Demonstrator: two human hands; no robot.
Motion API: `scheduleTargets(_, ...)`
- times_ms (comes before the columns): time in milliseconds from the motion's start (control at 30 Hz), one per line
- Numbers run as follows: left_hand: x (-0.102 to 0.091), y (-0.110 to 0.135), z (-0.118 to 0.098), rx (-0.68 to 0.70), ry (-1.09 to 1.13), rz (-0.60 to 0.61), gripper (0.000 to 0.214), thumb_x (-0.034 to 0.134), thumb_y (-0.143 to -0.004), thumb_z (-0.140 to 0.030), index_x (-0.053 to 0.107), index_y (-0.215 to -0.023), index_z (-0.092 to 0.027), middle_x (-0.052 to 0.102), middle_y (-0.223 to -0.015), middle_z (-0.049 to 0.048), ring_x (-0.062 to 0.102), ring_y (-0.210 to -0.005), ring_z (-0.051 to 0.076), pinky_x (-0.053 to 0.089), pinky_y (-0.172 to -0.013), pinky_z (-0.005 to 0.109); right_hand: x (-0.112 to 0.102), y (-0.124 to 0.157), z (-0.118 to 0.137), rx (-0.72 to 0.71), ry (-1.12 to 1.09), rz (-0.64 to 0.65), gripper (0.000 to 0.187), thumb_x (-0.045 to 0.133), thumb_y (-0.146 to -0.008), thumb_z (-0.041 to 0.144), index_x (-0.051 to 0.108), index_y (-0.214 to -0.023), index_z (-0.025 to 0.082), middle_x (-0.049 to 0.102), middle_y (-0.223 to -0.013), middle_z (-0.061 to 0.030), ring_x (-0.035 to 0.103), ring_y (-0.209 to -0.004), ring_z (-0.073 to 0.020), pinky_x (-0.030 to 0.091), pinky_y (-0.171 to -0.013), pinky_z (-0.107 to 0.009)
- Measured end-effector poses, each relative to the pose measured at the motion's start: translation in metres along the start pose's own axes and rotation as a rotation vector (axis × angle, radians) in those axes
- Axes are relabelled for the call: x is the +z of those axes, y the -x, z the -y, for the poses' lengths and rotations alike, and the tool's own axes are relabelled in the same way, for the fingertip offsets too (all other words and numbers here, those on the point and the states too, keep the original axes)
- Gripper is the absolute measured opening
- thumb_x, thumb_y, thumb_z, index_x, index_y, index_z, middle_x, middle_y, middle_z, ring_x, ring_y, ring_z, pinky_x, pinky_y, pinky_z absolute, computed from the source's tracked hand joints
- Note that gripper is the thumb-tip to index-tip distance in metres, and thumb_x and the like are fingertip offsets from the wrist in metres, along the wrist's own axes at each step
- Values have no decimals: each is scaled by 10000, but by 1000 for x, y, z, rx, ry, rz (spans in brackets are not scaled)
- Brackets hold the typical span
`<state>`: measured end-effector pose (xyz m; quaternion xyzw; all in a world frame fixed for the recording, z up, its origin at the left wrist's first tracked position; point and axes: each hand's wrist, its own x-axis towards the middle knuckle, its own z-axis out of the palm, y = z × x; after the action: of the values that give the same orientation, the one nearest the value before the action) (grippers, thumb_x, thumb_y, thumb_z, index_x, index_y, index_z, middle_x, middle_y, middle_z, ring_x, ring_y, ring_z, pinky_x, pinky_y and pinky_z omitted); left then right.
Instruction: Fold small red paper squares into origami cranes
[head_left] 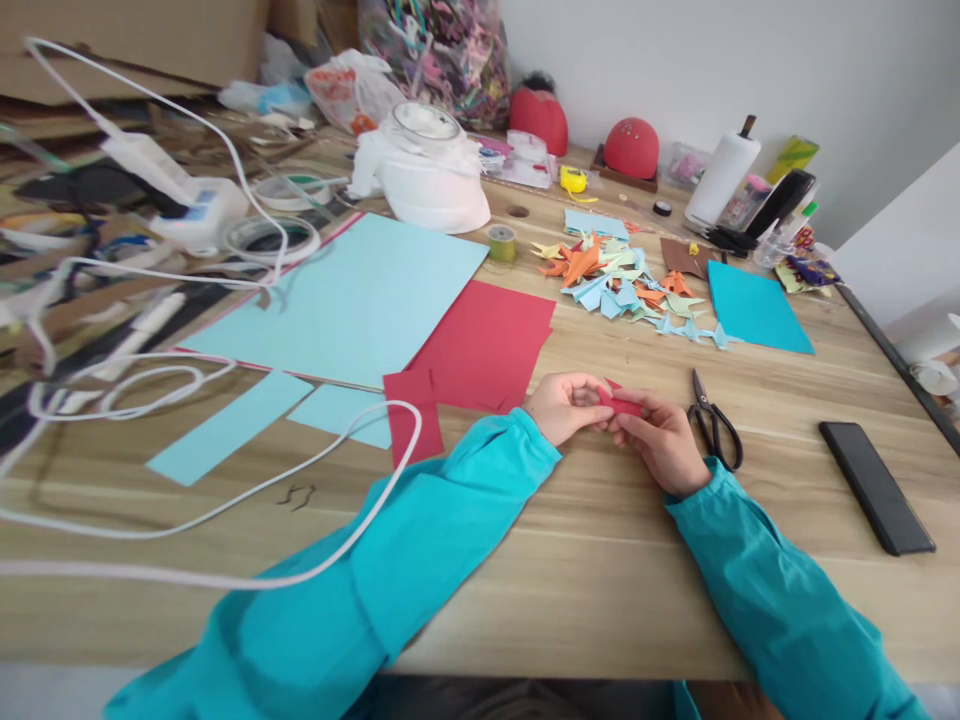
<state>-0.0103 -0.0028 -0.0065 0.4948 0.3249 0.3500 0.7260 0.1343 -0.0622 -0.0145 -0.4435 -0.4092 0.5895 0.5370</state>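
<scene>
A small folded piece of red paper [624, 405] is held above the table between both hands. My left hand [564, 405] pinches its left side, thumb on top. From the right, my right hand [661, 437] grips the other side with thumb and fingers. A red point of the paper sticks up between the hands; the fingers hide part of its shape. Black-handled scissors [711, 425] lie just right of my right hand. Red paper sheets [487, 345] and a smaller red piece [415, 418] lie left of my left hand.
Large light-blue sheets [352, 295] and a white cable [300, 510] spread over the left. A pile of folded paper cranes [615, 280] sits at the back beside a teal sheet [757, 308]. A black phone [876, 487] lies at right, a spool of thread [502, 244] mid-back.
</scene>
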Motion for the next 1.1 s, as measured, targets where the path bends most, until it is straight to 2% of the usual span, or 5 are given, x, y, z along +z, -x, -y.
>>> scheduleTargets(167, -2, 0, -3, -39, 39, 30, 251, 747, -543, -139, 588, -732, -96, 631, -503, 7, 599, -482, 109, 488, -498, 220, 0, 1, 2, 7, -19, 15, 300, 672, -692, 195, 639, -989, 173, 682, -706, -25, 590, -576, -119, 446, -549, -260)
scheduleTargets(367, -3, 0, -4, -18, -1, 52, 233, 732, -572, -187, 605, -750, -106, 629, -522, 1, 587, -492, 100, 479, -512, 220, 3, 1, 3, 6, -49, 7, 310, 669, -691, 200, 645, -999, 171, 687, -719, -36, 595, -586, -132, 443, -552, -274)
scheduleTargets(600, -2, 2, -5, 15, -54, 33, 179, 724, -572, -182, 616, -697, -113, 619, -531, -9, 577, -514, 94, 480, -564, 231, 5, 0, 5, -7, -80, -55, 206, 636, -733, 259, 669, -911, 163, 680, -689, -43, 606, -605, -139, 447, -545, -266)
scheduleTargets(900, -3, 2, 2, 56, -122, -4, 153, 743, -518, -144, 631, -615, -105, 656, -547, 32, 596, -509, 103, 481, -545, 219, 1, -1, -1, -53, -2, -90, 229, 688, -688, 239, 665, -907, 174, 687, -647, -24, 602, -559, -129, 447, -522, -257)
scheduleTargets(1100, -2, 3, 2, 22, -38, -27, 225, 771, -493, -174, 603, -628, -109, 670, -564, 36, 616, -501, 124, 518, -559, 255, 1, -1, 1, -48, -2, -162, 256, 721, -650, 224, 665, -892, 162, 693, -639, -21, 586, -497, -116, 429, -476, -244)
